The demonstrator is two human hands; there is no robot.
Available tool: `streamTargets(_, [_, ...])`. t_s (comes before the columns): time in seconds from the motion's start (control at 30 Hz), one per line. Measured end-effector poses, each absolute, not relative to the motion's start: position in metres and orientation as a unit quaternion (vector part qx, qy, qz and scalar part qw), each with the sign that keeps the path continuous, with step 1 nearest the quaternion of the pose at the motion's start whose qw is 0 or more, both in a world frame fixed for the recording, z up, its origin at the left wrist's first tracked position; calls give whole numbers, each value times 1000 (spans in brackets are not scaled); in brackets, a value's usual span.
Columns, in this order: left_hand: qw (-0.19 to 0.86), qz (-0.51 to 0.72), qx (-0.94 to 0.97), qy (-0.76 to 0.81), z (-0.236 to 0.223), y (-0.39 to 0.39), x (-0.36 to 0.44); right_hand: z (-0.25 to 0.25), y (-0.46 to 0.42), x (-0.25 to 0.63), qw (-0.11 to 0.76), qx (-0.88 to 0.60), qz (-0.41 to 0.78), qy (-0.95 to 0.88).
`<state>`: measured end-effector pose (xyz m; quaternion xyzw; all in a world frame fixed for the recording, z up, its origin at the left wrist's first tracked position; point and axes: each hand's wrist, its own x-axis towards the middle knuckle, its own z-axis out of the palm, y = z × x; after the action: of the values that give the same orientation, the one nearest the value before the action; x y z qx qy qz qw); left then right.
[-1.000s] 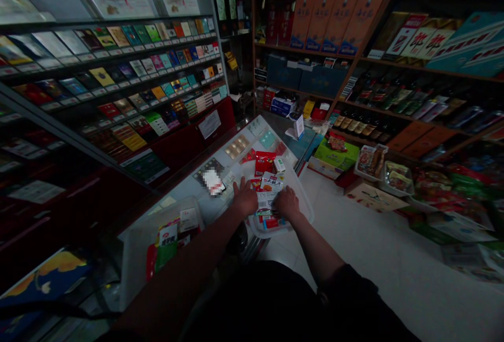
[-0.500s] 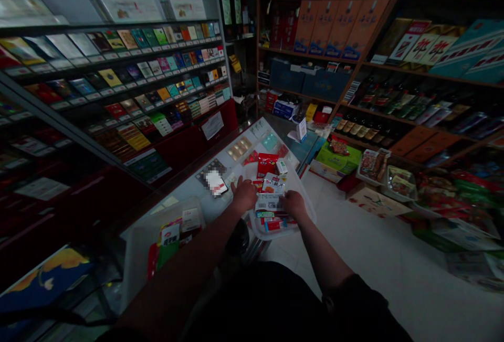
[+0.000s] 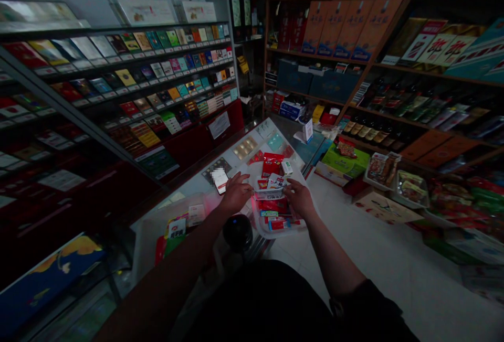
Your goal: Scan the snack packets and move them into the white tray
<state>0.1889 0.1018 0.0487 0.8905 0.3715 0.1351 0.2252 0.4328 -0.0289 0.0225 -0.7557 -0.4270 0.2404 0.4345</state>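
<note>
My left hand and my right hand each pinch one end of a white and red snack packet, lifted a little above a clear plastic bin. The bin lies on a glass counter and holds several red, white and green packets. A red pouch and a small white box lie at the bin's far end. A phone rests on the counter just left of my left hand.
A second clear bin with packets is nearer on the counter, and a dark round object lies beside it. Cigarette shelves fill the left wall. Liquor shelves and snack boxes line the right, beyond pale floor.
Both hands have lifted the packet off the pile in the bin, exposing the red packets beneath. The view has shifted slightly, so everything sits a little further right.
</note>
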Motion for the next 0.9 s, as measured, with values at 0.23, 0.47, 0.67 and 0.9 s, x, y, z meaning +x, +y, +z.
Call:
streamTargets(0.23, [227, 229, 874, 363, 53, 103, 168, 41, -15, 427, 471, -706, 209, -486])
streamTargets(0.47, [230, 274, 861, 361, 57, 112, 146, 53, -5, 407, 457, -703, 219, -499])
streamTargets(0.67, [211, 240, 864, 389, 59, 115, 121, 58, 0, 383, 447, -683, 248, -522])
streamTargets(0.9, [205, 217, 844, 446, 63, 104, 108, 52, 5, 371, 426, -681, 242, -544])
